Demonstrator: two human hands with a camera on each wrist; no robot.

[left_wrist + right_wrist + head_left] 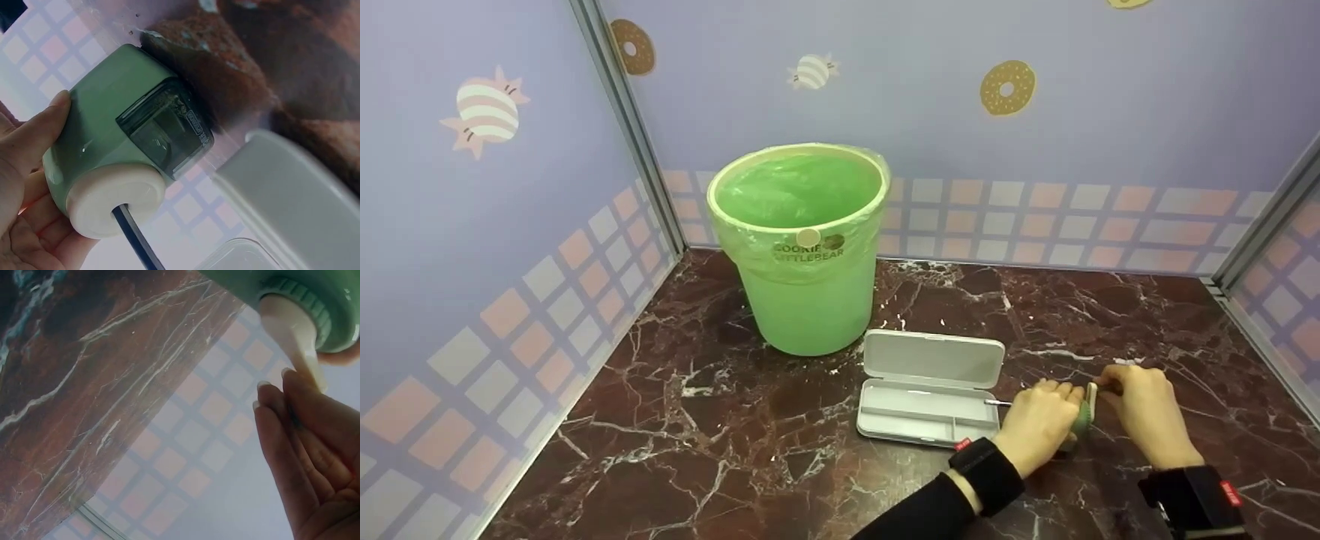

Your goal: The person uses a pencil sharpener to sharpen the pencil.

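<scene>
My left hand (1041, 421) grips a green crank pencil sharpener (98, 112) on the marbled tabletop. A dark pencil (136, 236) sticks into the hole of its cream front dial, and a see-through shavings drawer (166, 135) sits beside that dial. In the head view the pencil's light end points left over the open pencil case (907, 409). On the sharpener's other side, my right hand (1147, 412) pinches the end of the cream crank handle (292, 329); the knob is hidden by the fingers. The left hand covers most of the sharpener in the head view.
The white pencil case lies with its lid (934, 360) raised toward the back, its tray split by dividers. Behind it stands a green bin (810, 315) lined with a clear bag. Patterned panels (1072, 150) wall the tabletop at the back and sides.
</scene>
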